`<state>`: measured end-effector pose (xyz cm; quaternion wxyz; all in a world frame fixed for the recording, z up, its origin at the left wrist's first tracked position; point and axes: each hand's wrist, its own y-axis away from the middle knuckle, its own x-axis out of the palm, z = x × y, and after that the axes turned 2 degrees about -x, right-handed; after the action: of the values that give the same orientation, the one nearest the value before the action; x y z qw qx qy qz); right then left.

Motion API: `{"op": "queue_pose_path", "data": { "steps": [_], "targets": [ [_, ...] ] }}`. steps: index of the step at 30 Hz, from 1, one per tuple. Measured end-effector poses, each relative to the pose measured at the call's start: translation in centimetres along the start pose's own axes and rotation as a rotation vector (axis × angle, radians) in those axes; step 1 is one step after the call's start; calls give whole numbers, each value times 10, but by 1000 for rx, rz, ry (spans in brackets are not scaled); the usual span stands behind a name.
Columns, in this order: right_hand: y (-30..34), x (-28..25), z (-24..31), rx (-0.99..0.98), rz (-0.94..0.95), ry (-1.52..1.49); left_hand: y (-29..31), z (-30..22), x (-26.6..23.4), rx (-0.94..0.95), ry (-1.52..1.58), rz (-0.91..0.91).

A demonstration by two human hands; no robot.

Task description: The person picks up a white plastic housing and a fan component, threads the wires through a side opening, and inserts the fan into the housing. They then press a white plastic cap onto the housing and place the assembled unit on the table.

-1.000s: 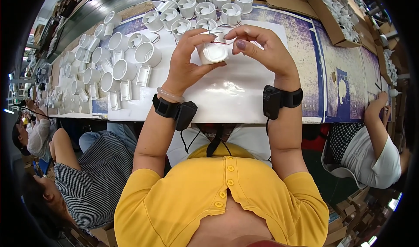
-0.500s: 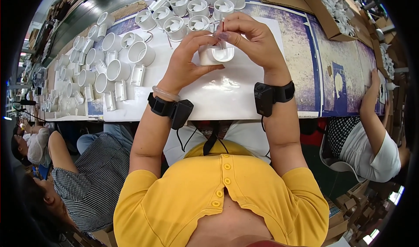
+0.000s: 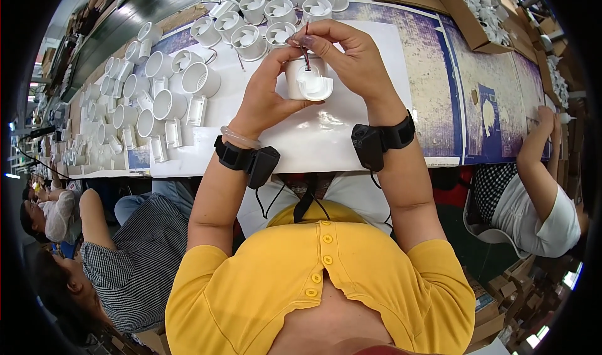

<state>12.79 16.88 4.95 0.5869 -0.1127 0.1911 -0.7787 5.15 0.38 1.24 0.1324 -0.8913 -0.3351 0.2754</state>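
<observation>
A white round plastic fan housing (image 3: 295, 82) is in my left hand (image 3: 266, 98), with the thumb along its near lower side and the fingers curled around its left and far side. On its near side sits a white U-shaped part (image 3: 316, 89). Thin dark red wires (image 3: 306, 60) come up out of the housing. My right hand (image 3: 354, 57) pinches these wires between thumb and forefinger just above it. The housing is held over a shiny white sheet (image 3: 313, 145) on the table.
Several white fan units with blades (image 3: 248, 40) stand behind my hands. To the left are rows of white round housings (image 3: 169, 103) and small white rectangular parts (image 3: 196, 110). A cardboard box (image 3: 467, 26) of white parts is at far right. Co-workers sit on both sides.
The housing has turned in my left hand, bringing the wires and U-shaped part more into view. My right hand has shifted slightly left with the wires.
</observation>
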Motion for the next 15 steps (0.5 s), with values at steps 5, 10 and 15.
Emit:
{"op": "queue_pose_path", "data": {
  "steps": [5,10,15],
  "targets": [
    [-1,-3,-3,-50,52,145,0,-3,-1,-28,51,14],
    [-1,-9,-3,-61,94,235,0,-7,-3,-47,46,4],
    [0,-12,-9,-118,144,147,1,-3,-3,-40,71,-8]
  ]
}}
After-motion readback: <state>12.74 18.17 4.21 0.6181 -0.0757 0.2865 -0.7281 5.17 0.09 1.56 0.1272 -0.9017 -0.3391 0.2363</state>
